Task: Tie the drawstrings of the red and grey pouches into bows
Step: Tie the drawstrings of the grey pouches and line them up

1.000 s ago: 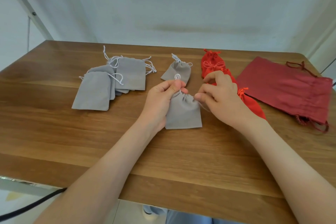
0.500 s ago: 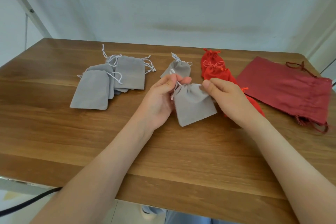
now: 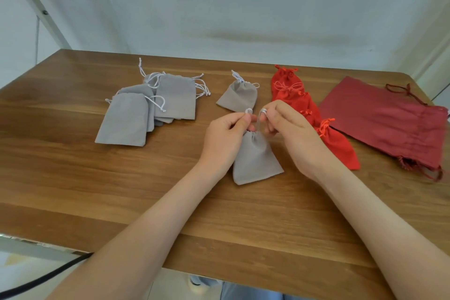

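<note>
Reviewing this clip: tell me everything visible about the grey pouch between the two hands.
The grey pouch is a small bag of soft, velvety-looking fabric, its mouth gathered shut into pleats. It sits tilted over the wooden table, mouth away from the camera. The left hand and right hand each pinch a loop of its white drawstring above the mouth; no bow shows yet. Whether its lower edge touches the table is unclear.

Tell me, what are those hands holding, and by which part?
A grey pouch, by its white drawstrings: left hand pinches one loop, right hand the other.
</note>
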Demonstrator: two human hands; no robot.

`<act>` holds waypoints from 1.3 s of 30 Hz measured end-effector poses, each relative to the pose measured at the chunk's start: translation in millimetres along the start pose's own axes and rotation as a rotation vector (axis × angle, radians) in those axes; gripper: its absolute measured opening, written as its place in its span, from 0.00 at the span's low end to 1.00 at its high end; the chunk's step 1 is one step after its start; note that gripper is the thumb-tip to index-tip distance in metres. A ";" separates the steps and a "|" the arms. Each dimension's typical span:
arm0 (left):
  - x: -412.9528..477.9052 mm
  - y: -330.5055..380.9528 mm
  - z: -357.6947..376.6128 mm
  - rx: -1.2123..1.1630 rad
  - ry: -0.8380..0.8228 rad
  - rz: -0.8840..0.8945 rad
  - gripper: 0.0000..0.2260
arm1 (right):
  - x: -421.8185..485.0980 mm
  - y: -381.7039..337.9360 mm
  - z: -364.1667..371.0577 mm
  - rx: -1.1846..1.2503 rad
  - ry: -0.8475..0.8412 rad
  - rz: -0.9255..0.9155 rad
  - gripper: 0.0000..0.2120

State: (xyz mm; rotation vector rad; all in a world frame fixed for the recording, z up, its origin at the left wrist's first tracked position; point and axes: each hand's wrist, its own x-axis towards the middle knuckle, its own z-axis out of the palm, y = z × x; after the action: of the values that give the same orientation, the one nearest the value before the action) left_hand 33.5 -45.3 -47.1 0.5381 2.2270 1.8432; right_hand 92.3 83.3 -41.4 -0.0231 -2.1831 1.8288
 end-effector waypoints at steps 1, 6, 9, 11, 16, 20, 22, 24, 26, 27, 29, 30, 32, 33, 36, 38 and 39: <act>0.2 -0.7 0.1 0.036 -0.018 0.024 0.13 | -0.3 0.4 1.1 -0.052 -0.028 -0.032 0.09; 0.2 -2.6 -0.4 0.133 -0.126 0.058 0.16 | -0.9 7.5 6.8 -0.273 -0.087 -0.117 0.07; -0.4 -3.9 -0.5 0.091 -0.200 0.043 0.15 | 0.0 8.5 9.5 -0.374 -0.040 -0.156 0.07; -1.8 -3.4 -1.1 0.047 -0.255 0.023 0.14 | 0.5 8.8 10.6 -0.450 -0.017 -0.185 0.07; -5.4 -2.0 -1.1 -0.058 -0.347 -0.009 0.13 | -2.0 8.5 8.0 -0.593 -0.006 -0.221 0.05; -5.0 -6.9 4.5 0.099 -0.198 0.064 0.14 | -2.8 7.1 10.4 -0.636 -0.026 -0.240 0.09; -5.1 -7.8 5.8 0.124 -0.161 0.083 0.15 | -2.6 7.4 9.9 -0.659 -0.031 -0.238 0.10; -5.4 -7.6 5.9 0.114 -0.132 0.072 0.16 | -1.8 8.0 9.1 -0.643 -0.036 -0.219 0.12; -4.4 -8.0 5.0 0.089 -0.096 0.055 0.17 | -0.9 7.8 10.5 -0.560 -0.042 -0.175 0.14; -3.7 -8.3 4.5 0.084 -0.077 0.054 0.16 | -0.9 8.1 11.3 -0.521 -0.041 -0.155 0.14; -2.5 -9.5 3.9 0.086 -0.049 0.066 0.16 | -1.6 8.6 12.5 -0.481 -0.015 -0.141 0.13; -2.0 -9.8 4.0 0.083 -0.042 0.073 0.16 | -2.4 9.1 12.6 -0.467 0.012 -0.140 0.12; -1.8 -9.4 4.6 0.080 -0.040 0.094 0.15 | -3.6 8.1 13.6 -0.406 0.081 -0.109 0.12; -1.8 -9.0 5.0 0.081 -0.041 0.110 0.15 | -3.9 6.5 14.3 -0.367 0.118 -0.084 0.11; -2.0 -7.5 5.1 0.089 -0.041 0.159 0.14 | -3.0 3.4 16.6 -0.295 0.206 -0.027 0.10; -2.6 -7.0 4.5 0.103 -0.050 0.180 0.13 | -3.5 1.6 16.9 -0.277 0.229 -0.001 0.09; -2.8 -6.6 4.3 0.102 -0.056 0.184 0.12 | -4.1 1.0 16.8 -0.274 0.237 0.005 0.08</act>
State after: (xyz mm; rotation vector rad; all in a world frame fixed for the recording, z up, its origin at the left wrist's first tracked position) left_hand 36.7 -43.6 -54.7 0.8278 2.3117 1.7794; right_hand 92.2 66.5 -45.8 -0.2872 -2.2421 1.4322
